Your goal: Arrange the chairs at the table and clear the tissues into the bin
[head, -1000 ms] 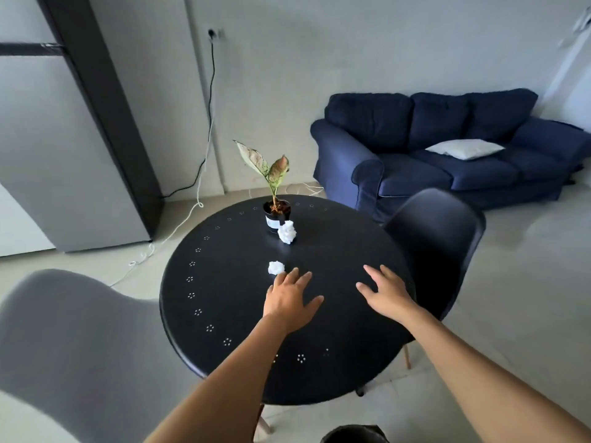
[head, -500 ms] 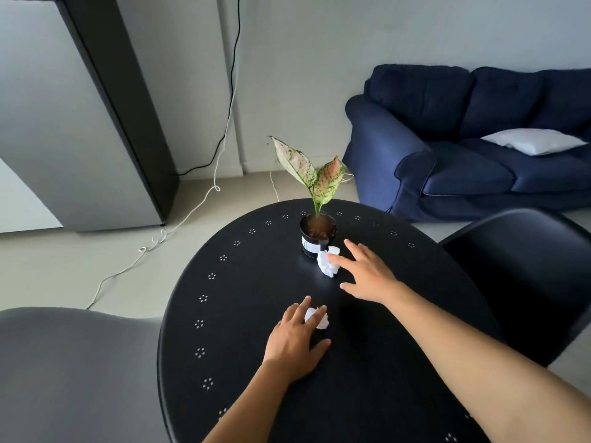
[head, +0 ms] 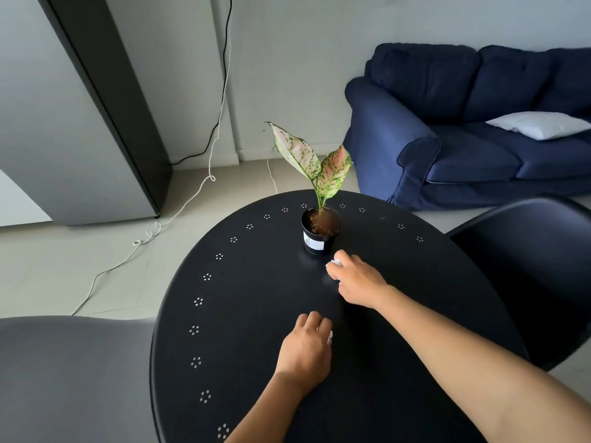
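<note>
On the round black table (head: 243, 314), my left hand (head: 307, 353) is closed over a crumpled white tissue (head: 330, 336), of which only a sliver shows at its right edge. My right hand (head: 358, 279) is closed on a second white tissue (head: 334, 263) just in front of the plant pot. A grey chair (head: 70, 378) stands at the table's left. At the right, tucked close to the table, is a black chair (head: 527, 266). No bin is in view.
A small potted plant (head: 320, 230) with pink-green leaves stands near the table's far side, touching distance from my right hand. A blue sofa (head: 463, 129) with a white cushion lies behind right. A grey cabinet (head: 64, 123) and loose cables (head: 153, 228) occupy the floor at left.
Both hands have closed over the tissues: the left curled onto the near one, the right reached forward and gripped the one by the pot. The view has moved closer to the table.
</note>
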